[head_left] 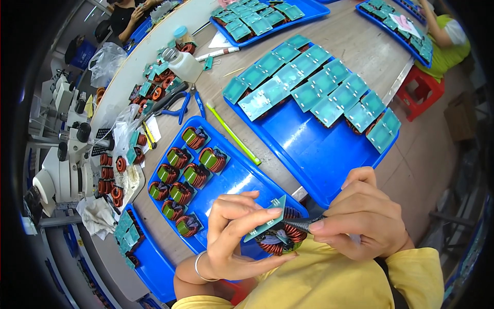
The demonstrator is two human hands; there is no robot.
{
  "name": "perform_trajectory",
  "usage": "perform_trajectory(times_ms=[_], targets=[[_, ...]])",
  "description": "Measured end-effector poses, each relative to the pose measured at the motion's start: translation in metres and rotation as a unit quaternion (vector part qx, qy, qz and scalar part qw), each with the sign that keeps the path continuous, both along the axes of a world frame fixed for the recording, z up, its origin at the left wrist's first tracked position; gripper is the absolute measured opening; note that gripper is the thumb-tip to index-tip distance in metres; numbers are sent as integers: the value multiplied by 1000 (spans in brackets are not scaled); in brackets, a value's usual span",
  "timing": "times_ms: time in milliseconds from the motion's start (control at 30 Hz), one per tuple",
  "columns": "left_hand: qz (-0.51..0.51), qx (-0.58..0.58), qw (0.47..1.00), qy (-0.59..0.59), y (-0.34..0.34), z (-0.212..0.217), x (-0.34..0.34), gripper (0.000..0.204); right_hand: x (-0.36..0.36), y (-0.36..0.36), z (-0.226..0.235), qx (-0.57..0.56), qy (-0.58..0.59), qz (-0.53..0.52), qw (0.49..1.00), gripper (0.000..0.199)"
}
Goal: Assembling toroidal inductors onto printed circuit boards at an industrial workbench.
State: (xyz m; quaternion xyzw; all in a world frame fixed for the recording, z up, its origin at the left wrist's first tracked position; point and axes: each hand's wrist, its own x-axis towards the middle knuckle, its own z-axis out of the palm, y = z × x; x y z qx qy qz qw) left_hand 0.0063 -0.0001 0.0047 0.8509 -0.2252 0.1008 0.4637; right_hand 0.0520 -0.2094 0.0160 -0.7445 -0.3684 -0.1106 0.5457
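Close to my body, my left hand (229, 226) is closed around a copper-wound toroidal coil (274, 246) fixed to a small green circuit board (265, 225). The board stands tilted between thumb and fingers, with the coil on its right side. My right hand (368, 219) pinches dark, slim tweezers (302, 223), whose tips reach left to the coil beside the board. The exact contact point is hidden. Below and beyond my left hand lies a blue tray (234, 193) with several similar coils (195, 175) standing on boards.
Farther right, a larger blue tray (303, 154) carries rows of green boards (314, 82). A yellow-green stick (234, 135), blue-handled pliers (180, 108) and a white bottle (184, 66) lie or stand beyond. Other people sit at the far left and far right, near a red stool (421, 92).
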Motion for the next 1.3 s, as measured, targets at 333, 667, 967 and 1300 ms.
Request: perform_trajectory(times_ms=[333,667,967,1300], targets=[[9,-18,1000,0,1,-1,-2,71,-1,1,1,3,9,13,1000,26],[7,-30,1000,-5,0,1,-1,68,-2,1,1,5,1,14,1000,27],[9,-32,999,-1,0,0,-1,68,-3,1,0,19,0,15,1000,27],[6,-7,1000,9,1,1,-2,68,-1,2,2,6,5,19,1000,28]])
